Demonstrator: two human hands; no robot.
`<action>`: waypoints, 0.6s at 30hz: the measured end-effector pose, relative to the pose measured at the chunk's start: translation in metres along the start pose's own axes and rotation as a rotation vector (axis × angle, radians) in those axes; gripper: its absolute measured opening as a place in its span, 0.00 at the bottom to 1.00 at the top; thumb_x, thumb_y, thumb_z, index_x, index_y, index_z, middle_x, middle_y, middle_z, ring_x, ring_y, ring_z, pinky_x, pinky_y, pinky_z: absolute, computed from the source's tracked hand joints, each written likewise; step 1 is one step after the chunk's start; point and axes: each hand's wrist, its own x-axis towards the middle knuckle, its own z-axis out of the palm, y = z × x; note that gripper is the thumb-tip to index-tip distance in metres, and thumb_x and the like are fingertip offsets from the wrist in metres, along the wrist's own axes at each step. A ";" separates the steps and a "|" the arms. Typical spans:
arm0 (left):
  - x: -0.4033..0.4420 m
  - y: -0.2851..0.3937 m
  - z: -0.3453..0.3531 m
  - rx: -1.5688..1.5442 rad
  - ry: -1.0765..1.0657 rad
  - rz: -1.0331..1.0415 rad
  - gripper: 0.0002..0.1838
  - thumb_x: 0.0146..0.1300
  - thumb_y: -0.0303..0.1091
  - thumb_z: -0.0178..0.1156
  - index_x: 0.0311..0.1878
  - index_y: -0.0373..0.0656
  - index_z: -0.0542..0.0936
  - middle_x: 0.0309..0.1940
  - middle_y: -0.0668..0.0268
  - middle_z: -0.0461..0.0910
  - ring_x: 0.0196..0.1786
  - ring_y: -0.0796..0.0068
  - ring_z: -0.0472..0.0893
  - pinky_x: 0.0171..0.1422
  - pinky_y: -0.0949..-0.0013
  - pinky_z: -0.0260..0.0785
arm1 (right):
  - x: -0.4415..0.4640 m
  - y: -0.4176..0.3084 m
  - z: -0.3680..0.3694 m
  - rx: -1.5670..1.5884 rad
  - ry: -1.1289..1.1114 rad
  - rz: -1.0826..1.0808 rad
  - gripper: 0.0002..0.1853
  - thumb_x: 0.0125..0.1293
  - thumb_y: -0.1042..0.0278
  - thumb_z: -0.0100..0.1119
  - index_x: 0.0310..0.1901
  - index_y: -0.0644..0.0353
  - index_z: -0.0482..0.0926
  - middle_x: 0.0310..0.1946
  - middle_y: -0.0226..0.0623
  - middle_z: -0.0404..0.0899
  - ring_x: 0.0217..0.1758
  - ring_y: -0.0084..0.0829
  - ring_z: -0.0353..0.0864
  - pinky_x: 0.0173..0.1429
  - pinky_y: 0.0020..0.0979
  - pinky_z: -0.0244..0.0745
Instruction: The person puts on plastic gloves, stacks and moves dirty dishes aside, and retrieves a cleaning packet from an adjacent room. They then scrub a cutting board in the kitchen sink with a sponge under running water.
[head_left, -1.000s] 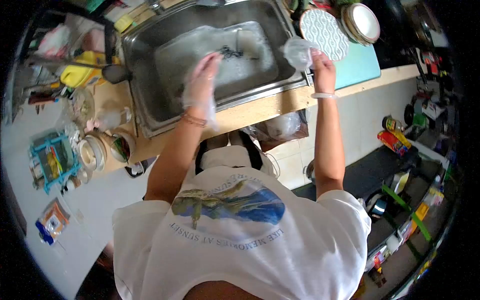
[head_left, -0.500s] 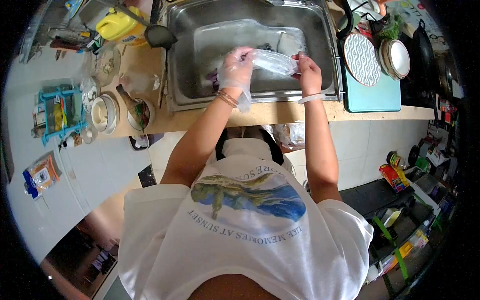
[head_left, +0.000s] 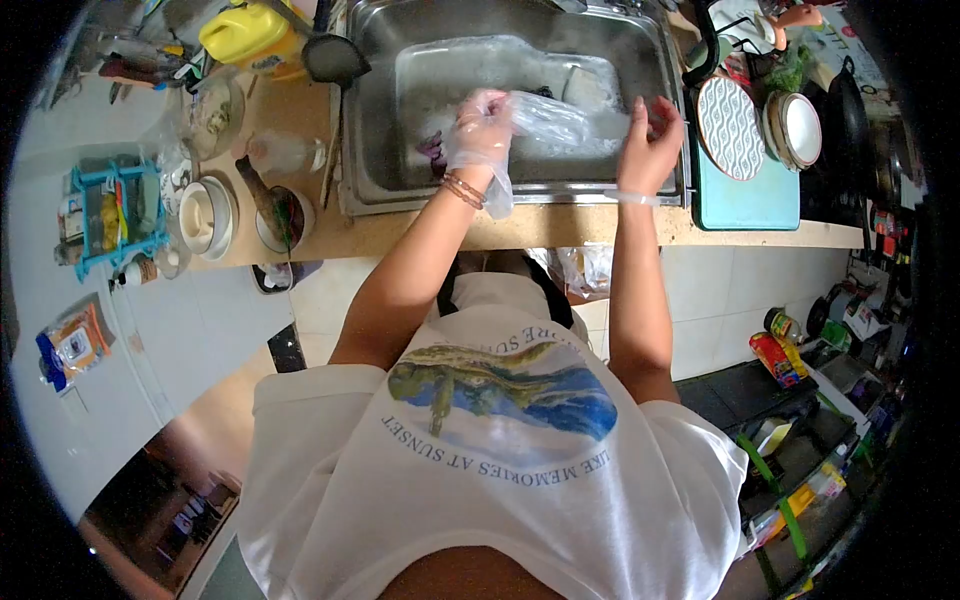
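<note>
My left hand (head_left: pixel 482 128), covered by a thin see-through plastic glove, is over the steel sink (head_left: pixel 372 130). Its fingers are closed on one end of another clear plastic glove (head_left: pixel 552 118), which stretches limply to the right. My right hand (head_left: pixel 652 148) is bare, with a pale band at the wrist. It is apart from the plastic, over the sink's right side, fingers loosely curled and separated, holding nothing. Below lie soapy-looking water, a pale squarish item (head_left: pixel 592 88) and a dark purple scrap (head_left: pixel 433 150).
Right of the sink, a teal board (head_left: pixel 748 205) bears a patterned oval plate (head_left: pixel 728 128) and stacked bowls (head_left: pixel 799 130). On the left counter are a yellow jug (head_left: pixel 245 40), a black ladle (head_left: pixel 335 60), white bowls (head_left: pixel 205 218) and a bowl holding a brown-handled utensil (head_left: pixel 262 200).
My right hand has let go of the plastic glove's far end and moved right, its fingers opening. The glove now hangs from my left hand alone.
</note>
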 end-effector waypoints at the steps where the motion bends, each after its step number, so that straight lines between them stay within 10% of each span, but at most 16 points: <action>1: 0.004 -0.003 0.001 0.087 -0.003 0.066 0.08 0.55 0.32 0.58 0.37 0.40 0.78 0.31 0.60 0.79 0.33 0.70 0.80 0.37 0.70 0.72 | -0.010 -0.021 0.000 -0.052 0.073 -0.206 0.10 0.60 0.69 0.55 0.40 0.65 0.73 0.33 0.40 0.75 0.34 0.29 0.74 0.41 0.30 0.70; 4: 0.005 -0.006 0.002 0.361 -0.030 0.209 0.10 0.56 0.37 0.55 0.38 0.47 0.79 0.35 0.57 0.79 0.40 0.58 0.78 0.46 0.64 0.70 | -0.050 -0.049 0.007 0.116 -0.274 -0.545 0.13 0.52 0.80 0.50 0.41 0.63 0.72 0.35 0.44 0.74 0.39 0.39 0.74 0.45 0.34 0.70; 7: -0.003 0.015 -0.001 0.408 -0.077 0.181 0.09 0.58 0.38 0.54 0.38 0.47 0.79 0.35 0.56 0.79 0.40 0.56 0.78 0.45 0.63 0.70 | -0.068 -0.029 0.026 0.070 -0.542 -0.137 0.13 0.49 0.81 0.49 0.39 0.63 0.73 0.39 0.48 0.75 0.44 0.42 0.75 0.47 0.33 0.71; 13: -0.023 0.064 -0.009 1.013 -0.420 0.579 0.06 0.54 0.33 0.55 0.35 0.48 0.78 0.32 0.55 0.78 0.36 0.51 0.76 0.42 0.57 0.69 | -0.066 -0.024 0.045 -0.655 -1.251 -0.081 0.18 0.55 0.77 0.45 0.49 0.62 0.72 0.47 0.48 0.75 0.50 0.44 0.73 0.54 0.36 0.68; 17: -0.025 0.054 -0.008 0.778 -0.516 0.710 0.06 0.54 0.34 0.56 0.34 0.46 0.78 0.33 0.58 0.77 0.36 0.55 0.77 0.41 0.59 0.70 | -0.075 0.048 0.073 -0.193 -1.101 -0.599 0.18 0.57 0.67 0.50 0.49 0.64 0.72 0.49 0.55 0.71 0.53 0.47 0.71 0.56 0.37 0.66; 18: -0.026 0.052 -0.013 0.607 -0.352 0.734 0.07 0.56 0.35 0.57 0.37 0.45 0.77 0.30 0.59 0.76 0.35 0.61 0.78 0.39 0.62 0.70 | -0.074 0.030 0.070 -0.091 -0.964 -0.267 0.19 0.62 0.56 0.44 0.47 0.60 0.75 0.41 0.47 0.78 0.51 0.45 0.72 0.54 0.36 0.67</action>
